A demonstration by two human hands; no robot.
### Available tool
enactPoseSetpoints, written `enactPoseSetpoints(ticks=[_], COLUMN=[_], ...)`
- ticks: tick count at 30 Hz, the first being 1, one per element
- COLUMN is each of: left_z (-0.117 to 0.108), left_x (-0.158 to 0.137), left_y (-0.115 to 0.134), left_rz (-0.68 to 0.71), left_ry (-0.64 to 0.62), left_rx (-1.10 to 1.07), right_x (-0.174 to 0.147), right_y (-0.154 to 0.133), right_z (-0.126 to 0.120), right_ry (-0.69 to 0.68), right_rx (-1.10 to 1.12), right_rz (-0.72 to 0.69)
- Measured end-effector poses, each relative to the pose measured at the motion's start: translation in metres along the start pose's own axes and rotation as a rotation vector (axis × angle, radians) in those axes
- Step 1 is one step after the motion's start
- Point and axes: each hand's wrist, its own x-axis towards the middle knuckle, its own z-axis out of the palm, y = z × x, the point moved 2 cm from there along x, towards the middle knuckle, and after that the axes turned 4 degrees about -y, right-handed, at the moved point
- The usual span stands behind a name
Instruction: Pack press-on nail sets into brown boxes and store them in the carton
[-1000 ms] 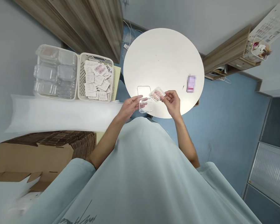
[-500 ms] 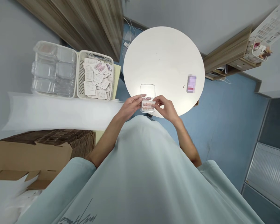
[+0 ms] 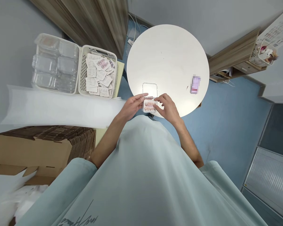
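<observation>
A small clear plastic case (image 3: 149,111) lies opened over the near edge of the round table, its transparent lid (image 3: 150,89) folded back away from me. Inside is a card of pink press-on nails (image 3: 149,104), set in two rows. My left hand (image 3: 132,106) grips the case at its left side, thumb and fingers near the hinge. On the other side, my right hand (image 3: 167,108) has its thumb and index finger at the card's right edge, with a gap between the fingertips. The exact contact there is too small to see clearly.
A purple pixelated item (image 3: 195,84) lies on the right of the white round table (image 3: 169,47). To the left stand a basket of printed cards (image 3: 82,72), a bin of clear cases (image 3: 54,64), white sheeting (image 3: 58,108) and folded cardboard boxes (image 3: 37,150). A wooden shelf (image 3: 233,55) stands right.
The view has shifted slightly. My right thumb and index finger have spread a little at the case's right side. My left hand keeps its hold, and the lid stays folded back.
</observation>
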Motion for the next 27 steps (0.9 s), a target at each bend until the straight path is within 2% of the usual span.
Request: enactPoseSetpoints(ticks=[7,11,14,18,23,27], left_z=[-0.002,-0.002,-0.002,-0.004,-0.009,-0.012], left_x=[-0.001,-0.006,-0.011,-0.016,-0.021,-0.024], left_y=[-0.004,-0.002,0.0,-0.001,-0.008,-0.015], left_rz=[0.007,0.007,-0.008,-0.029,-0.053,-0.056], left_ry=[0.011,0.007,-0.007,-0.027,-0.084,-0.087], left_rx=[-0.027,-0.029,-0.035,-0.059,-0.073,-0.083], right_x=[-0.001,0.0,0.006,0.024,0.047,0.053], right_y=[0.001,-0.003,-0.002,0.013,0.033,0.033], right_z=[0.005,0.003,-0.005,-0.012,0.004,0.013], right_ry=[0.005,0.045,0.117,0.251,0.155,0.129], right_rx=[-0.052,0.012,0.168,0.335,0.497,0.538], right_rz=[-0.022,-0.023,0.054,0.227,0.296,0.288])
